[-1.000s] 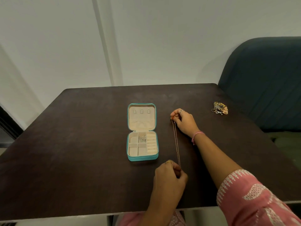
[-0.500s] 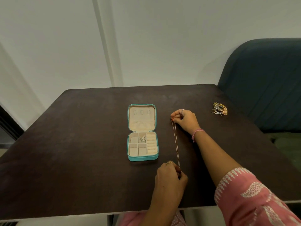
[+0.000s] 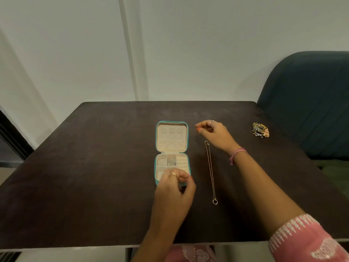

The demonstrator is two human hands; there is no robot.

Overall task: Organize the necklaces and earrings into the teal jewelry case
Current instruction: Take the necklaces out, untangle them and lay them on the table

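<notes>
A: What does each grip hold at this moment?

B: Neither holds anything. The left hand [image 3: 174,191] hangs over the near edge of the teal jewelry case [image 3: 171,152], its fingers loosely curled. The right hand [image 3: 214,134] is lifted just right of the lid, its fingertips close together; I see nothing between them.

A: And half a second ago?

B: Then both hands pinched the ends of the gold necklace [image 3: 211,172] and kept it stretched. They have let it go. It lies straight on the tabletop [image 3: 94,167], just right of the case, ring pendant at the near end. The left hand has moved from this end to the case.

A: What is in the case?

B: A silver chain [image 3: 171,162] in a middle compartment.

A: And around it?

B: A heap of jewelry [image 3: 260,129] lies far right on the dark tabletop, near a dark blue chair [image 3: 309,103]. A white wall [image 3: 188,44] is behind.
</notes>
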